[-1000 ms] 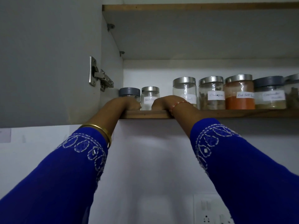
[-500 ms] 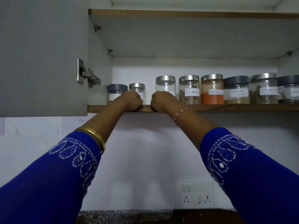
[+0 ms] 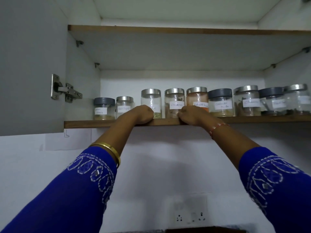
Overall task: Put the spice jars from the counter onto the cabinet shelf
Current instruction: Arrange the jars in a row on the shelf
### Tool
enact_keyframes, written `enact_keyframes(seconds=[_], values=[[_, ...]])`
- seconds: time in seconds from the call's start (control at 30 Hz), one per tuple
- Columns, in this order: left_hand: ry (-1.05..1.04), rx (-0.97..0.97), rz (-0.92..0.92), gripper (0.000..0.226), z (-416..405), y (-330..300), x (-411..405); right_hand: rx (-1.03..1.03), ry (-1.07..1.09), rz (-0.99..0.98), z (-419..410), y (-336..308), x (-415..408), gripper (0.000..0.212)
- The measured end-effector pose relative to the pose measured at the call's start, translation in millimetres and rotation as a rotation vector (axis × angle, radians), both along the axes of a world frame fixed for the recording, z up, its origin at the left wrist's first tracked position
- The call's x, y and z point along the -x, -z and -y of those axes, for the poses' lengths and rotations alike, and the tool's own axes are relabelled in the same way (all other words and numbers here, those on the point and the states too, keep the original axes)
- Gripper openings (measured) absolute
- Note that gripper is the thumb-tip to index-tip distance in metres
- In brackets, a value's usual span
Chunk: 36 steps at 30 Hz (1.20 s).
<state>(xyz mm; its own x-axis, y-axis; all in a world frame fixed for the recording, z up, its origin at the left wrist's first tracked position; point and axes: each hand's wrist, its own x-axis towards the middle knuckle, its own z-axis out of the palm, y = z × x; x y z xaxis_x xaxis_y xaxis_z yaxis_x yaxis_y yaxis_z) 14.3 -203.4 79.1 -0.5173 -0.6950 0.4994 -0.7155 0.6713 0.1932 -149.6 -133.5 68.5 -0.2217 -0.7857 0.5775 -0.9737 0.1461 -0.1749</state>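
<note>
Several glass spice jars with paper labels stand in a row on the wooden cabinet shelf. From the left come a grey-lidded jar, a small steel-lidded jar, a tall jar, a cinnamon jar, a red chilli jar and a coriander jar, with more to the right. My left hand is a fist on the shelf's front edge, in front of the tall jar's base. My right hand, also curled, sits before the cinnamon and chilli jars. Neither visibly holds a jar.
The grey cabinet door hangs open at the left on a metal hinge. Another shelf board lies overhead. A white wall runs below the cabinet, with a socket plate low in the middle.
Both fists have slid to the right along the shelf edge, from the leftmost jars to the tall, cinnamon and chilli jars. More of the cabinet is in view now.
</note>
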Motion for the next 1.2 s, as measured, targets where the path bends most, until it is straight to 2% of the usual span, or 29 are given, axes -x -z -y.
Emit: enact_keyframes(seconds=[0.1,0.2,0.33,0.4,0.57,0.67,0.77,0.9,1.0,1.2], values=[[-0.031,-0.013,0.03,0.027,5,-2,7,-0.116,-0.064,-0.007,5,-8,-1,0.038],[-0.06,-0.023,0.067,0.026,12,-3,11,-0.178,-0.069,-0.031,14,-13,3,0.039],[-0.109,-0.116,0.124,0.03,18,-7,16,-0.233,-0.071,-0.043,28,-17,9,0.043],[-0.142,-0.18,0.119,0.035,18,-9,19,-0.254,-0.095,-0.032,33,-20,12,0.038],[-0.173,-0.287,0.065,0.03,19,-10,25,-0.296,-0.169,-0.065,38,-22,11,0.022],[-0.188,-0.188,0.027,0.032,21,-8,27,-0.264,-0.196,-0.119,38,-21,11,0.024],[-0.188,-0.02,0.116,0.038,21,-7,27,-0.233,-0.195,-0.147,37,-20,11,0.027],[-0.137,-0.003,0.193,0.038,9,-7,26,-0.205,-0.183,-0.099,37,-20,13,0.034],[-0.114,-0.113,0.179,0.038,5,-8,26,-0.23,-0.161,-0.08,38,-24,13,0.04],[-0.095,-0.321,0.079,0.035,3,-13,24,-0.337,-0.097,-0.076,55,-31,9,0.039]])
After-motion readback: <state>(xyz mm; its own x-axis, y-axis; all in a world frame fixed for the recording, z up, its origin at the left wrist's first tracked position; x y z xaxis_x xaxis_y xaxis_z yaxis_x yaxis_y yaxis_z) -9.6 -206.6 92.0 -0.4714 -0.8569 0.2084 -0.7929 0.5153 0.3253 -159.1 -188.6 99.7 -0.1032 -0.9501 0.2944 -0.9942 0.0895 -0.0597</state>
